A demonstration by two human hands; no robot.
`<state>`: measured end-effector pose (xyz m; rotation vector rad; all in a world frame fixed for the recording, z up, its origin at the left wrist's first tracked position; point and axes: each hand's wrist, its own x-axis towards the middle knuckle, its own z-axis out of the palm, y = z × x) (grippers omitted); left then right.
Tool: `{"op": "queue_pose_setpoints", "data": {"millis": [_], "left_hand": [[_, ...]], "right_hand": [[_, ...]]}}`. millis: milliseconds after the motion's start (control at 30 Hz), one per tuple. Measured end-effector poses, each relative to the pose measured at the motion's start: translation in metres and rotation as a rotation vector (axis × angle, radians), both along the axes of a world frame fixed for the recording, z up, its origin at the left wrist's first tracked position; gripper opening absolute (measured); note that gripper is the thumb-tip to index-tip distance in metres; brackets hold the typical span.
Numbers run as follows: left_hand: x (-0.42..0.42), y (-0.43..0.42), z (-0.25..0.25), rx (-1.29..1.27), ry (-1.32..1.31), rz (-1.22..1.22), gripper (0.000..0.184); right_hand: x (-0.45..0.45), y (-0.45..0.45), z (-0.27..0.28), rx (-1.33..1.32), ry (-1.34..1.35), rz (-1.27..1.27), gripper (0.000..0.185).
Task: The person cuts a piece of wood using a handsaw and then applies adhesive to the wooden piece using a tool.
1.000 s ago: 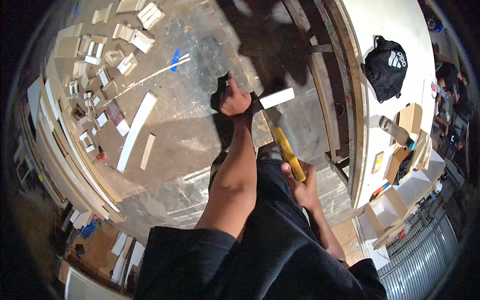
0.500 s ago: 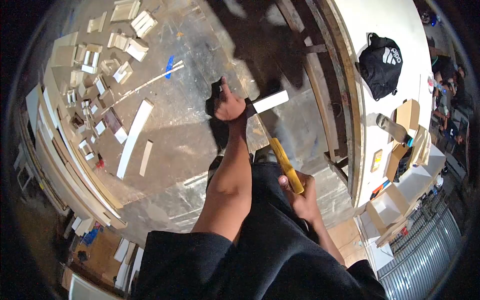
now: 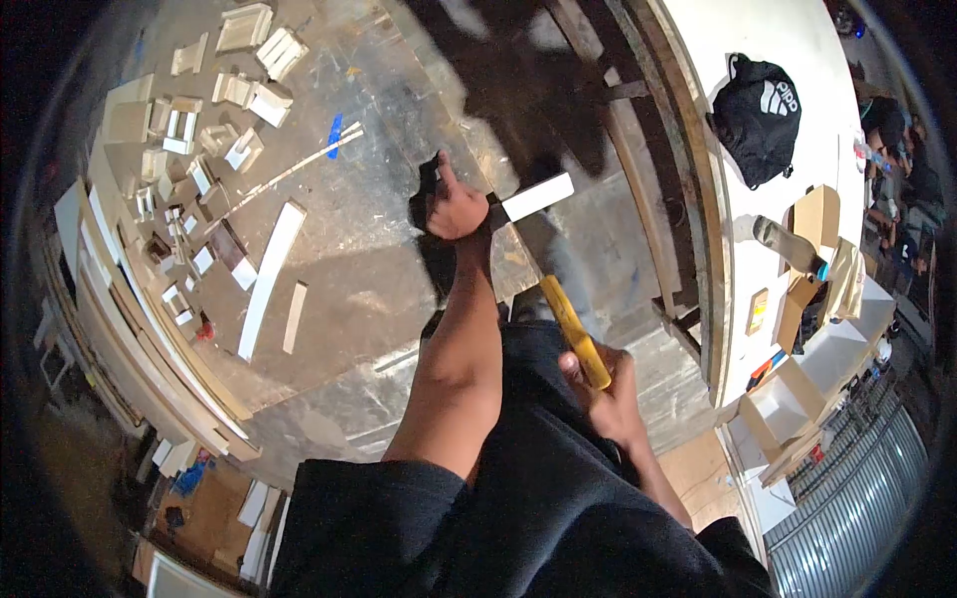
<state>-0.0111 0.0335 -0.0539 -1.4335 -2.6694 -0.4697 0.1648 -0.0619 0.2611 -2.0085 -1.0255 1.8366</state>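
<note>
My left hand (image 3: 458, 212) is low over the work surface, one finger stretched out and the others curled; what they hold is hidden. Just right of its wrist, a short white strip (image 3: 538, 196) sticks out. My right hand (image 3: 610, 391) is closed round the yellow handle (image 3: 575, 334) of a tool, close to my right thigh. A thin dark part runs from the handle towards the white strip; its shape is unclear.
Small wooden pieces (image 3: 181, 125) are scattered at the upper left, near a long white strip (image 3: 271, 279) and a narrow wooden strip (image 3: 295, 317). On the white table (image 3: 733, 239) at the right lie a black bag (image 3: 758, 125) and a bottle (image 3: 790, 246). People are beyond.
The yellow handle and my right hand have shifted slightly back and forth. My left hand stays beside the white strip. The whole view has shifted a little.
</note>
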Motion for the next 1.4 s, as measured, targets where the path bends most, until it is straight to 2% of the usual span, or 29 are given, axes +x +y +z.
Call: {"op": "queue_pose_setpoints", "data": {"millis": [100, 200, 267, 367, 433, 467, 567, 667, 733, 800, 833, 967, 1033, 1167, 1233, 1333, 1400], "left_hand": [[0.006, -0.009, 0.002, -0.073, -0.011, 0.026, 0.069], [0.004, -0.006, 0.003, -0.002, -0.009, 0.007, 0.067], [0.003, -0.01, 0.0, -0.083, -0.025, 0.009, 0.067], [0.004, -0.011, 0.002, 0.065, 0.02, -0.036, 0.067], [0.004, -0.009, 0.001, -0.094, -0.038, 0.018, 0.068], [0.003, -0.007, -0.001, -0.094, -0.037, 0.02, 0.068], [0.006, -0.01, 0.001, -0.086, 0.027, 0.026, 0.067], [0.002, -0.005, 0.003, 0.036, -0.053, -0.012, 0.066], [0.002, -0.006, 0.002, 0.048, 0.015, -0.024, 0.064], [0.005, -0.01, 0.005, -0.029, 0.004, -0.004, 0.064], [0.006, -0.008, 0.005, -0.088, -0.001, 0.022, 0.063], [0.005, -0.016, -0.004, -0.137, -0.026, 0.034, 0.063], [0.002, -0.01, -0.007, 0.009, -0.031, -0.021, 0.064], [0.002, -0.006, -0.004, -0.017, 0.028, 0.005, 0.065], [0.002, -0.008, 0.001, 0.082, 0.03, -0.038, 0.065], [0.002, -0.008, -0.006, 0.02, -0.024, -0.007, 0.065], [0.001, -0.007, -0.011, 0.027, -0.002, 0.008, 0.064]], "right_hand": [[-0.003, 0.007, -0.003, -0.005, 0.014, 0.001, 0.049], [-0.005, 0.009, 0.001, 0.048, 0.015, 0.023, 0.05], [-0.003, 0.006, 0.0, -0.034, 0.003, 0.007, 0.045], [-0.002, 0.004, 0.004, -0.049, -0.02, 0.035, 0.043], [-0.003, 0.01, 0.0, -0.01, -0.03, 0.08, 0.043], [-0.002, 0.009, -0.004, -0.013, -0.023, 0.067, 0.043], [0.002, 0.001, -0.005, -0.036, -0.016, 0.036, 0.044], [0.002, 0.003, -0.003, -0.041, -0.001, 0.035, 0.047], [-0.004, 0.001, -0.004, -0.08, -0.028, -0.005, 0.047], [-0.009, 0.0, -0.006, 0.051, -0.032, -0.004, 0.047], [-0.005, 0.007, 0.002, -0.058, -0.008, 0.005, 0.047], [-0.005, 0.007, 0.001, -0.024, -0.023, 0.039, 0.048], [-0.005, 0.008, 0.003, -0.038, -0.04, 0.044, 0.047], [-0.004, 0.005, -0.002, -0.036, -0.022, 0.024, 0.047], [-0.004, -0.001, -0.002, -0.045, -0.006, 0.013, 0.046], [-0.009, 0.005, 0.004, 0.016, -0.023, -0.032, 0.047], [-0.005, 0.015, 0.031, -0.052, -0.078, 0.007, 0.048]]}}
